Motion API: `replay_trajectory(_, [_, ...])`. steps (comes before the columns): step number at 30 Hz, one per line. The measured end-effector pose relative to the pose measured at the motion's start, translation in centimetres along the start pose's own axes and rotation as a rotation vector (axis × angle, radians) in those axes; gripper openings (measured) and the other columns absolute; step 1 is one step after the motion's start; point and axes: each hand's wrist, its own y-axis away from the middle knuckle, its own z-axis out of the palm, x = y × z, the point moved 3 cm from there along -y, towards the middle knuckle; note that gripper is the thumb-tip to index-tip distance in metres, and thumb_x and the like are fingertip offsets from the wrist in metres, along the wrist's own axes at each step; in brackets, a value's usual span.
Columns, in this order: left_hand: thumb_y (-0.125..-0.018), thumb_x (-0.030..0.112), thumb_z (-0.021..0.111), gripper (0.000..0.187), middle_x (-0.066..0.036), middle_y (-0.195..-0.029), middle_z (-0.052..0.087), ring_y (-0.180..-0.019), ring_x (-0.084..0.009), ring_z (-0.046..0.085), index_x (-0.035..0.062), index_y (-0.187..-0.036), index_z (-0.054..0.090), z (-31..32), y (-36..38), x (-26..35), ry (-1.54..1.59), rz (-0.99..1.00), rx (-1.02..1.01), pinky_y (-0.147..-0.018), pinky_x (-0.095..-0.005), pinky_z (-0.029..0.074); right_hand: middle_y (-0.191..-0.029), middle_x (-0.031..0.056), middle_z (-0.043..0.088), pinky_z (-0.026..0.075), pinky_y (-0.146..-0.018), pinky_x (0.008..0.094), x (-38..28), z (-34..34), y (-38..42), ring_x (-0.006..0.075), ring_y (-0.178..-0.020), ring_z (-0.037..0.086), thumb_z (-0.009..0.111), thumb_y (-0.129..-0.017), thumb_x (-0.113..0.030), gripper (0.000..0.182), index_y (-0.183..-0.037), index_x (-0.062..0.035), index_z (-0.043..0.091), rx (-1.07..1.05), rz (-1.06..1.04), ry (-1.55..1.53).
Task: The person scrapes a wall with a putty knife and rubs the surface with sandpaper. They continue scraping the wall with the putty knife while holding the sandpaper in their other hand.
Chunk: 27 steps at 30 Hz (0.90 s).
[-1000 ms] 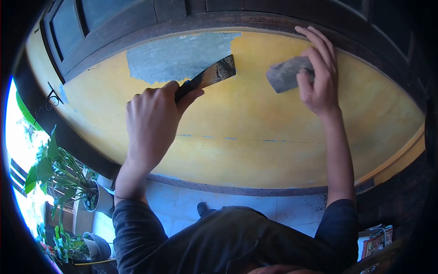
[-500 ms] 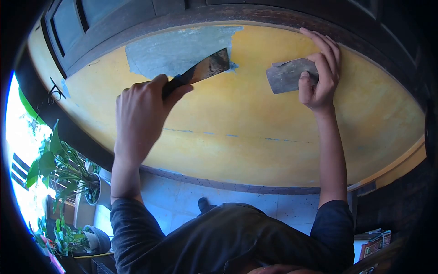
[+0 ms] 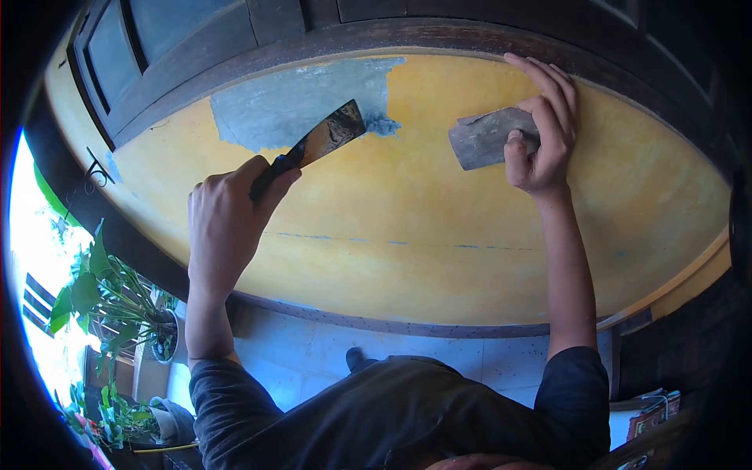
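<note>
My left hand (image 3: 229, 215) is closed round the black handle of a scraper (image 3: 333, 133), its wide blade tilted up to the right and smeared with dark and tan residue. Behind the blade, a grey-blue bare patch (image 3: 274, 98) with ragged edges shows on the yellow wall (image 3: 376, 188). A grey piece of sandpaper or sheet (image 3: 489, 139), slightly curled at its top edge, is pinched between thumb and fingers of my right hand (image 3: 544, 145). The other fingertips of that hand reach the wall's top edge.
Dark wooden framing (image 3: 392, 30) runs above the wall, with a window pane at upper left. A metal bracket (image 3: 97, 171) is on the left wall. Potted plants (image 3: 117, 294) stand at lower left. Pale floor tiles (image 3: 439, 345) lie below; a patterned item (image 3: 656, 415) is at lower right.
My left hand and the scraper have moved left and slightly down, uncovering more of the patch's right edge. My right hand has shifted slightly left with the grey sheet; the view has shifted a little.
</note>
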Motion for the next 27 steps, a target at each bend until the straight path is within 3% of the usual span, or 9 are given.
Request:
replay_trajectory(14, [-0.102, 0.037, 0.073, 0.042, -0.019, -0.057, 0.054, -0.050, -0.0375, 0.051, -0.0016, -0.086, 0.072, 0.1, -0.9, 0.8, 0.044, 0.002, -0.024, -0.057, -0.0435, 0.042, -0.132, 0.0212, 0.071, 0.046, -0.109, 0.0531, -0.2, 0.0, -0.2, 0.0426, -0.122, 0.060, 0.057, -0.078, -0.021, 0.020, -0.079, -0.0003, 0.057, 0.013, -0.004, -0.015])
replay_trajectory(17, [-0.101, 0.038, 0.073, 0.043, -0.019, -0.057, 0.054, -0.051, -0.0387, 0.051, -0.0021, -0.086, 0.072, -0.1, -1.0, 0.4, 0.036, -0.093, -0.067, -0.057, -0.0436, 0.042, -0.131, 0.0212, 0.071, 0.046, -0.108, 0.0524, -0.2, -0.1, -0.3, 0.0423, -0.122, 0.061, 0.057, -0.080, -0.022, 0.022, -0.079, -0.0005, 0.058, 0.016, 0.001, 0.008])
replay_trajectory(27, [-0.102, 0.038, 0.072, 0.042, -0.020, -0.059, 0.056, -0.052, -0.0397, 0.051, -0.0004, -0.084, 0.069, 0.0, -0.9, 1.1, 0.021, -0.057, -0.046, -0.058, -0.0446, 0.042, -0.130, 0.0210, 0.071, 0.046, -0.108, 0.0536, 0.0, 0.0, -0.2, 0.0425, -0.121, 0.061, 0.057, -0.082, -0.024, 0.024, -0.079, -0.0005, 0.058, 0.030, 0.007, -0.051])
